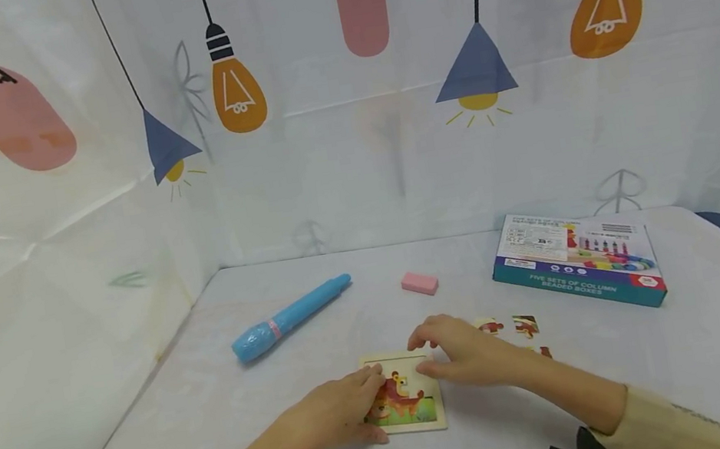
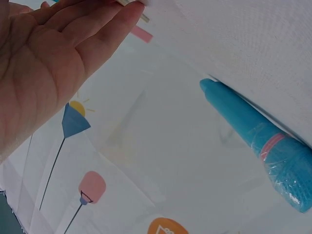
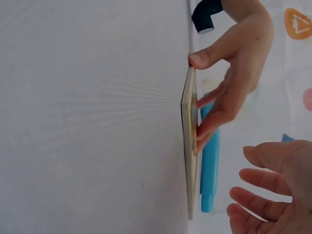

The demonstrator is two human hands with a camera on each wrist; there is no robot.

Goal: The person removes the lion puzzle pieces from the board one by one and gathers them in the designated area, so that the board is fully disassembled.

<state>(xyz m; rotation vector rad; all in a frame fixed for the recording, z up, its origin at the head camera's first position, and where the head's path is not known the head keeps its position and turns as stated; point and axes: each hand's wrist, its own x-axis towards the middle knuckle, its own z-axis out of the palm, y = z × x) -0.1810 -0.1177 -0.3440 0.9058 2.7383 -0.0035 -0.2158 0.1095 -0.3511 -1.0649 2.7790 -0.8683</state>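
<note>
On the near side of the eraser [image 1: 420, 283], the puzzle [image 1: 408, 397] lies flat, left hand [image 1: 342, 412] resting on it, fingers outstretched, right hand [image 1: 466, 352] just off it, fingers loosely parted, neither gripping anything.

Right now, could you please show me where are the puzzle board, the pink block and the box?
Puzzle board [image 1: 415, 427]: head view, on its near rim.
Pink block [image 1: 420, 283]: head view, on its top face.
Box [image 1: 574, 254]: head view, on its printed top face.
</note>
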